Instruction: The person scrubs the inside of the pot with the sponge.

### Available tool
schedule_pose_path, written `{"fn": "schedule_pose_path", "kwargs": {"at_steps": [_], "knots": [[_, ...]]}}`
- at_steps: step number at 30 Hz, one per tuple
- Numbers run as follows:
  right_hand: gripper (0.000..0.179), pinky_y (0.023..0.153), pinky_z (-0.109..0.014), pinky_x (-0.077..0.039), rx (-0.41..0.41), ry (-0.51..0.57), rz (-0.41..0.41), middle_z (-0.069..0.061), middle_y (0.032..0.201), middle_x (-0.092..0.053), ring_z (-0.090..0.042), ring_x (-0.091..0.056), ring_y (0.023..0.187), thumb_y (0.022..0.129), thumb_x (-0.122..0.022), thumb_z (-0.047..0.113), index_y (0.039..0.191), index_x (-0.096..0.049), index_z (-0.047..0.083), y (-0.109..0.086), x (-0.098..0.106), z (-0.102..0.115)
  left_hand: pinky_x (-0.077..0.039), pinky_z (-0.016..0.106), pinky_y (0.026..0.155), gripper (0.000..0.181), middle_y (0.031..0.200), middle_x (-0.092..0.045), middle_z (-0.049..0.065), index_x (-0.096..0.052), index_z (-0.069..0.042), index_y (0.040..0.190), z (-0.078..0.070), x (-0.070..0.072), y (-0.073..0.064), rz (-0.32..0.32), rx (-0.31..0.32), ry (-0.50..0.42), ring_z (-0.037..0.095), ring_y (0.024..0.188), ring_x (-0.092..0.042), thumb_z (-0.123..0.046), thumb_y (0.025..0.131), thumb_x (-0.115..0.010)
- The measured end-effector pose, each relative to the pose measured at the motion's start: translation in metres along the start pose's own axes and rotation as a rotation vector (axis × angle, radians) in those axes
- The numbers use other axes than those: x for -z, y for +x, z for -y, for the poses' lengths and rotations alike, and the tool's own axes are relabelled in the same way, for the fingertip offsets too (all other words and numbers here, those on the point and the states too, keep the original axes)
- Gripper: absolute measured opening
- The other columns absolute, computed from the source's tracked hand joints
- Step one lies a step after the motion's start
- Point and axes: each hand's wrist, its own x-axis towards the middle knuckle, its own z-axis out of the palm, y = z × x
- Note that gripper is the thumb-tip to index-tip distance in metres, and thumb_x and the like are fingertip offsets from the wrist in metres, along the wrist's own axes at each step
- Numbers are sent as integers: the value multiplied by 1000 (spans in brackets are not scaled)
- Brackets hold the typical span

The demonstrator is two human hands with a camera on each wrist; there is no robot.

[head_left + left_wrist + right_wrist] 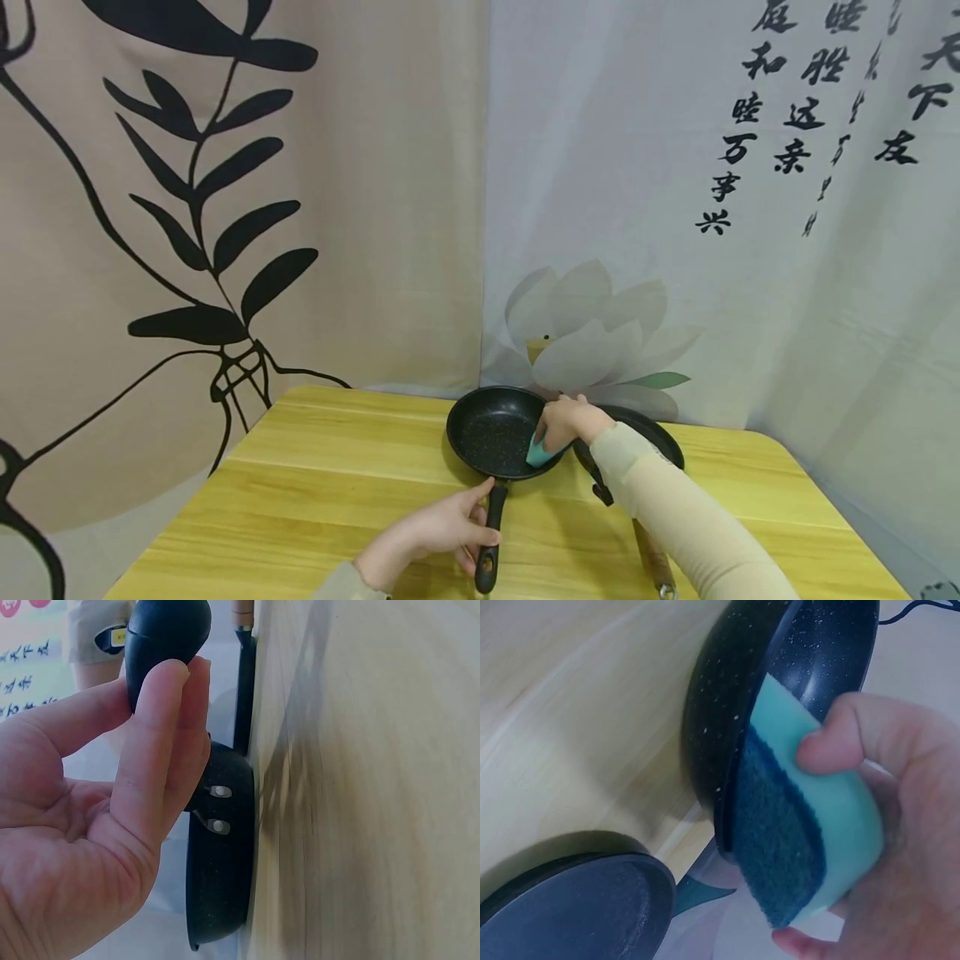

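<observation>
A black speckled frying pan (491, 429) rests on the table, its black handle (487, 571) pointing toward me. My left hand (453, 527) holds that handle, thumb and fingers on either side of it; the left wrist view shows the pan's riveted side (221, 862) beyond the fingers. In my right hand (572, 419) is a sponge (817, 802), pale teal with a dark scouring face, gripped between thumb and fingers. The dark face lies against the pan's right rim. Part of the sponge is hidden by the hand.
A flatter dark pan (660, 437) lies to the right, partly behind my right forearm. A wooden handle (654, 558) with a metal ring sticks out below that sleeve. The wooden table (315, 467) ends at a printed cloth backdrop (390, 208).
</observation>
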Motion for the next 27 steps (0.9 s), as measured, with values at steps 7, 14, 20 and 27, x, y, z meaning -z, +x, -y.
{"fn": "schedule_pose_path", "kwargs": {"at_steps": [7,14,20,27], "knots": [[27,105,-44,-20,5,51,55,17,83,-66,-16,-53,85,80,-65,22,98,-75,39,-2,2,7,-55,27,47,83,91,-57,16,-9,1,154,1,1,1,3,2,1,18,60,-62,-4,92,-64],[38,87,-42,-29,6,83,87,18,87,-66,-16,-46,74,72,-64,16,101,-76,37,-2,2,8,-55,27,47,84,90,-58,16,-7,2,154,0,-2,2,13,-4,-10,18,60,-62,-5,92,-64],[38,69,-34,-37,30,163,142,16,111,-65,-14,-54,91,73,-65,18,106,-75,33,-5,3,11,-54,25,47,84,90,-59,15,-7,3,154,-1,-5,2,10,-7,-21,16,59,-62,-5,92,-64],[42,93,-34,-46,89,229,179,16,115,-64,-14,-56,110,72,-65,25,113,-73,32,-5,5,13,-54,24,47,85,88,-59,15,-6,4,153,-2,-6,0,11,-18,-32,16,58,-62,-4,92,-64]]}}
